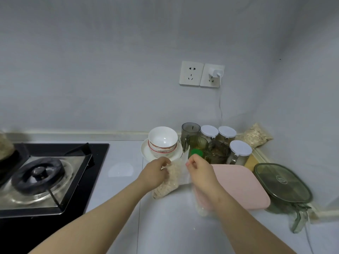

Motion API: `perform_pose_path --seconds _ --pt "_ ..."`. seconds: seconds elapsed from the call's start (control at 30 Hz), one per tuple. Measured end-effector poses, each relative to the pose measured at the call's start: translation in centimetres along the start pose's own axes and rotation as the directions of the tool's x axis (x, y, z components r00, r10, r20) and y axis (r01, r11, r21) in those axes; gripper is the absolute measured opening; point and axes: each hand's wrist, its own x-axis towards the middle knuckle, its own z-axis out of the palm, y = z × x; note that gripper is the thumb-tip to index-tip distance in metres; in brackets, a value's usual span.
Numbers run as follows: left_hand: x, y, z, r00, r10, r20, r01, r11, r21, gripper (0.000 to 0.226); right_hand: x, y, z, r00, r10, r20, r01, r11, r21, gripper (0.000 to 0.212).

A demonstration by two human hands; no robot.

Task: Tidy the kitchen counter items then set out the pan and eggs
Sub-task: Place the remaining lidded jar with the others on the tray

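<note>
Two hands work one clear plastic bag (169, 182) of pale grain. The left hand (156, 173) curls round its neck, and the right hand (200, 173) pinches the loose film at the top. The bag sits on the white counter (165, 226), touching a pink board (238, 182). Stacked bowls (163, 142) and lidded jars (240, 148) stand just behind, and the stove (42, 176) is well off left.

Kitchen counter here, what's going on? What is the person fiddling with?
A person holds a clear plastic bag of pale dry grains with both hands: the left hand grips its neck and the right hand pinches the loose plastic top. The bag rests on the white counter, beside a pink rectangular board. Behind it stand stacked white bowls and white-lidded jars. The black gas stove sits to the left. No pan or eggs are in view.
</note>
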Motion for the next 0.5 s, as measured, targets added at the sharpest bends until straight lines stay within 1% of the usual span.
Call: perform_pose_path --seconds 0.03,0.1,0.17,0.23,0.27,0.33,0.4,0.43,0.47,0.5 --pt "0.0 0.0 -0.7 0.999 -0.009 -0.042 0.008 1.0 -0.023 0.038 0.4 -0.8 0.2 0.999 -0.04 0.007 0.039 0.999 0.031 0.022" --pt "0.0 0.4 -1.2 0.995 -0.014 -0.097 0.006 0.997 -0.078 0.038 0.7 -1.8 0.3 0.996 -0.084 0.023 0.083 0.996 0.037 0.024" --pt "0.0 0.7 -2.2 0.992 -0.037 -0.121 0.009 0.975 -0.222 0.039 1.0 -2.7 0.5 0.993 -0.115 0.039 0.113 0.993 0.045 0.028" --pt "-0.1 1.4 -3.3 0.996 -0.071 -0.053 0.041 0.901 -0.432 0.041 1.3 -3.4 0.1 0.99 -0.126 0.057 0.121 0.989 0.079 0.026" --pt "-0.1 1.4 -3.7 0.998 -0.062 0.002 0.055 0.866 -0.498 0.043 1.5 -3.7 -0.3 0.99 -0.124 0.064 0.117 0.987 0.109 0.024" --pt "0.2 1.6 -4.3 0.994 0.018 0.11 0.045 0.841 -0.54 0.043 2.0 -4.4 -1.4 0.986 -0.144 0.078 0.129 0.977 0.171 0.022" --pt "0.5 2.0 -4.4 0.985 0.08 0.152 0.025 0.812 -0.584 0.026 2.5 -5.1 -2.6 0.983 -0.169 0.066 0.151 0.965 0.215 0.023" --pt "0.5 2.3 -4.4 0.99 0.062 0.129 0.029 0.792 -0.61 0.015 2.7 -5.5 -3.0 0.984 -0.173 0.047 0.158 0.961 0.228 0.022" --pt "0.8 2.8 -4.4 0.997 0.036 0.074 0.019 0.776 -0.63 0.013 3.1 -5.7 -3.5 0.986 -0.164 0.021 0.154 0.958 0.244 0.02" --pt "1.1 3.3 -4.5 1.0 0.001 0.007 0.004 0.772 -0.636 0.02 3.4 -5.9 -3.9 0.99 -0.143 -0.004 0.139 0.954 0.264 0.018"
